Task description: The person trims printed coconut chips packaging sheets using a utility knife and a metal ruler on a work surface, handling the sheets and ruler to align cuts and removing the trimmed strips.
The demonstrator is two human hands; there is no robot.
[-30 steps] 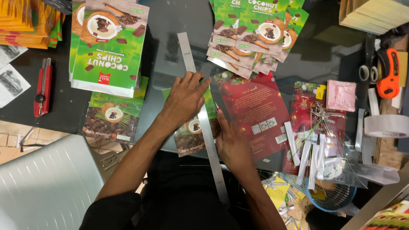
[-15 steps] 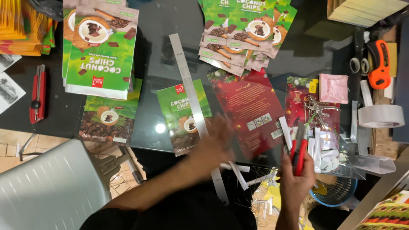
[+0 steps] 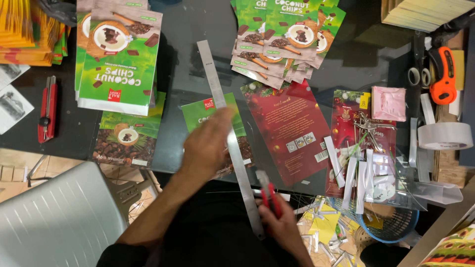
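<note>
Two hands are engaged: left hand (image 3: 210,143) spread flat pinning long steel ruler (image 3: 228,133) over green printed pouch (image 3: 213,110); red-handled utility knife (image 3: 268,194) gripped by right hand (image 3: 279,225); a slipping ruler could likely skew the cut.

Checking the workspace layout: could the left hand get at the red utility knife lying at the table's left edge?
Probably yes. The left hand rests on the long metal ruler, and the red utility knife lies uncovered further left, with only flat green pouches lying between.

My left hand (image 3: 210,143) was blurred — fingers indistinct — and it hid most of the green pouch (image 3: 210,111) beneath. My right hand (image 3: 279,222) covered the red cutter's (image 3: 269,195) handle; its blade was too small to tell. The steel ruler's (image 3: 232,143) markings were unreadable.
</note>
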